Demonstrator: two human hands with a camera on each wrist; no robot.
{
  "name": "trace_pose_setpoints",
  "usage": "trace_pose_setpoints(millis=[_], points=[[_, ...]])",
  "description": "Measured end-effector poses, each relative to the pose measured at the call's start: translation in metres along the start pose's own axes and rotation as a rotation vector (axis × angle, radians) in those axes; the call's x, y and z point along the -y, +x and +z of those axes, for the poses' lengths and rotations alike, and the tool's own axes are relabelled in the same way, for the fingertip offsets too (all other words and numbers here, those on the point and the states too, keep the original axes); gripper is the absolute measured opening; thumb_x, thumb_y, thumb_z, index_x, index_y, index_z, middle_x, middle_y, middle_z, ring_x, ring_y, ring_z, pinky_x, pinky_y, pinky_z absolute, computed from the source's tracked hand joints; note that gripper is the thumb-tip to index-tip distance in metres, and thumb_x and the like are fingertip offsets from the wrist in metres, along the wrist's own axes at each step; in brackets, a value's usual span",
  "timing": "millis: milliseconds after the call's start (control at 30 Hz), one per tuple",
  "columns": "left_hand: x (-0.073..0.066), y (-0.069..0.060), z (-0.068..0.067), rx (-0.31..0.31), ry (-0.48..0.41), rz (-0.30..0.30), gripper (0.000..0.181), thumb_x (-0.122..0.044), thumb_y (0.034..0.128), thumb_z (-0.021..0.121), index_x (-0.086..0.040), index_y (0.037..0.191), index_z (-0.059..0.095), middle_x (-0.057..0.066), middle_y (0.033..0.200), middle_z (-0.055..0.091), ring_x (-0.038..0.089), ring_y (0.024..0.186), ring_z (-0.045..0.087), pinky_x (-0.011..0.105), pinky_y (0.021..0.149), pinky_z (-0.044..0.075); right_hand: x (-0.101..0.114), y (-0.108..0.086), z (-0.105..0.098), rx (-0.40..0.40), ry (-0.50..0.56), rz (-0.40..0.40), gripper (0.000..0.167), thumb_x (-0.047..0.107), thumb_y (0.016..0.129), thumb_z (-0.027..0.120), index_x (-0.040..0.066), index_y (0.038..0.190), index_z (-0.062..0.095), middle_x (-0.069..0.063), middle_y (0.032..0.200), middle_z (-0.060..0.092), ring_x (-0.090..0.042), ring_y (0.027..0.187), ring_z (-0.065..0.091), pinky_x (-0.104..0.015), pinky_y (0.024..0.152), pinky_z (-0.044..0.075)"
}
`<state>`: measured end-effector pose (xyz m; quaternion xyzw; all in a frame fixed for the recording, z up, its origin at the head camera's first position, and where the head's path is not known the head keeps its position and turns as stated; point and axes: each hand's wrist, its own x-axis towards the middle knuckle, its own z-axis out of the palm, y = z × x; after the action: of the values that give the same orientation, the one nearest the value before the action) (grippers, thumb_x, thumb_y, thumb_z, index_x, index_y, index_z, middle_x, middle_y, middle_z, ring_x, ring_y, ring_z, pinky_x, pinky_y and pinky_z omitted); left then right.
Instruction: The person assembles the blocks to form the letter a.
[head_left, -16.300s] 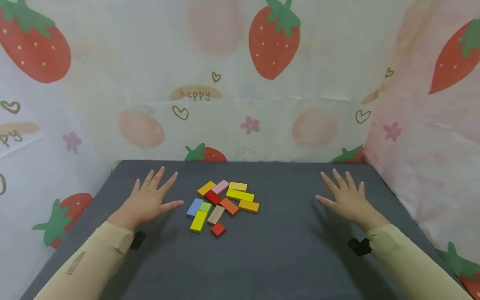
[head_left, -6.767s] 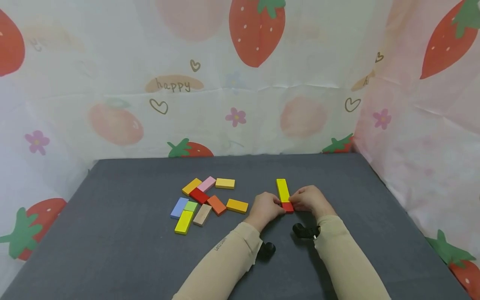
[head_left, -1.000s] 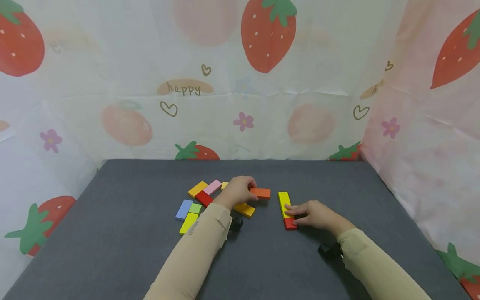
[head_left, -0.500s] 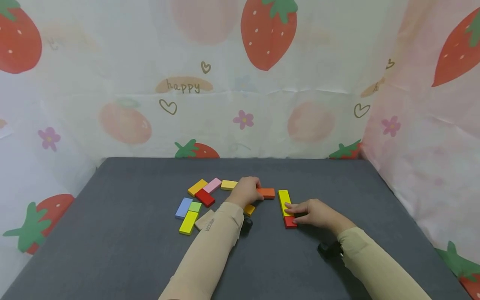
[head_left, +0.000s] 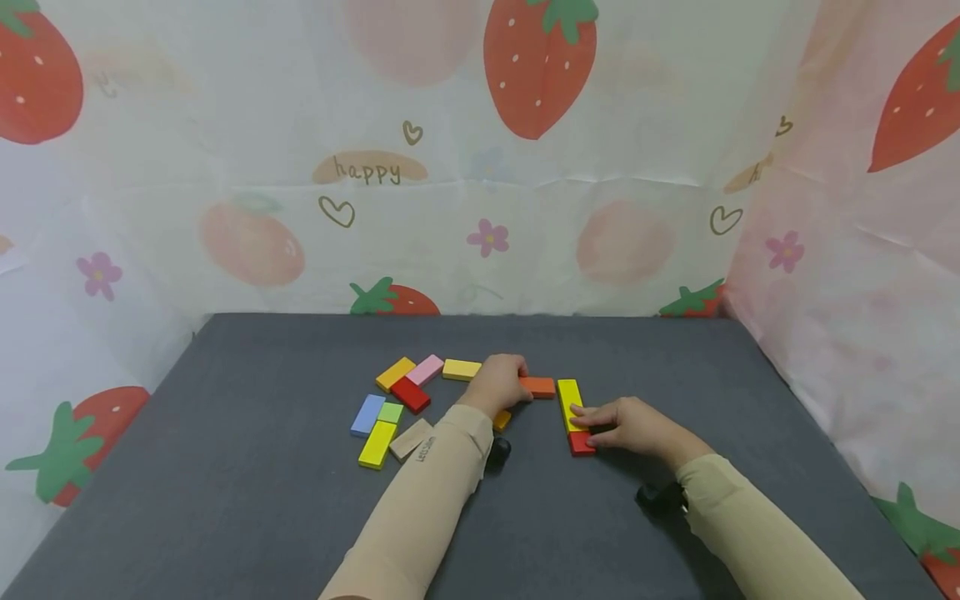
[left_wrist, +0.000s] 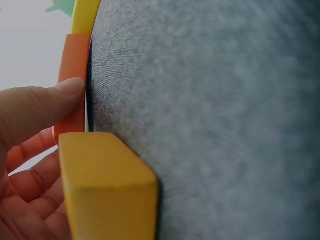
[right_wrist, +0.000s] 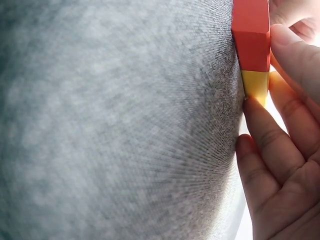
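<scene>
My left hand (head_left: 497, 383) pinches a flat orange wooden block (head_left: 537, 387), thumb on the near side and fingers behind. The block's right end meets, or nearly meets, the long yellow block (head_left: 569, 398). A small red block (head_left: 581, 443) adjoins that yellow block's near end, forming one straight row. Beside the row is my right hand (head_left: 633, 429), its fingers extended. In the right wrist view, the thumb touches the red block (right_wrist: 252, 47) and other fingers touch the yellow one (right_wrist: 255, 84). A golden block (left_wrist: 110, 185) lies under my left wrist, mostly hidden in the head view.
On the left of the dark table (head_left: 262, 500) lie loose blocks: golden (head_left: 395, 374), pink (head_left: 425, 369), pale yellow (head_left: 461, 369), red (head_left: 410, 395), blue (head_left: 367, 415), green (head_left: 390, 412), yellow (head_left: 377, 444) and tan (head_left: 410, 439). A strawberry-print cloth (head_left: 420, 242) stands behind.
Earlier, a yellow and a red block left the pile and formed the row at right. Over the last second, my left hand slid the orange block rightward to the row. My right hand stayed put.
</scene>
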<state>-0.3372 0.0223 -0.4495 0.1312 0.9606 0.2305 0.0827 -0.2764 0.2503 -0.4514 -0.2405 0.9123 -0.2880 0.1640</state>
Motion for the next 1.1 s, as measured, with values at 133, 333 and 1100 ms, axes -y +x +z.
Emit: trace_pose_setpoints(millis=[133, 333, 1100], points=[[-0.001, 0.002, 0.001, -0.01, 0.02, -0.012, 0.022, -0.026, 0.0763, 0.074, -0.015, 0.088, 0.06, -0.001, 0.082, 0.057, 0.016, 0.074, 0.051, 0.028, 0.067, 0.044, -0.001, 0.001, 0.0, 0.009, 0.015, -0.002, 0.041, 0.032, 0.081, 0.067, 0.023, 0.12, 0.06, 0.005, 0.129, 0.052, -0.024, 0.124, 0.043, -0.042, 0.095, 0.039], [-0.004, 0.006, 0.002, 0.009, 0.018, -0.029, 0.023, -0.026, 0.0784, 0.072, -0.013, 0.094, 0.06, 0.0, 0.086, 0.058, 0.016, 0.075, 0.051, 0.029, 0.068, 0.045, -0.002, 0.001, 0.0, 0.014, 0.021, -0.005, 0.041, 0.031, 0.08, 0.068, 0.022, 0.12, 0.06, 0.005, 0.129, 0.051, -0.024, 0.124, 0.043, -0.042, 0.095, 0.039], [-0.009, 0.011, 0.003, 0.015, 0.065, -0.015, 0.023, -0.025, 0.0803, 0.07, -0.014, 0.098, 0.061, 0.001, 0.089, 0.057, 0.015, 0.078, 0.051, 0.029, 0.071, 0.045, -0.003, 0.0, -0.001, 0.014, 0.024, -0.008, 0.042, 0.033, 0.08, 0.068, 0.023, 0.12, 0.06, 0.005, 0.129, 0.052, -0.023, 0.124, 0.044, -0.043, 0.095, 0.039]])
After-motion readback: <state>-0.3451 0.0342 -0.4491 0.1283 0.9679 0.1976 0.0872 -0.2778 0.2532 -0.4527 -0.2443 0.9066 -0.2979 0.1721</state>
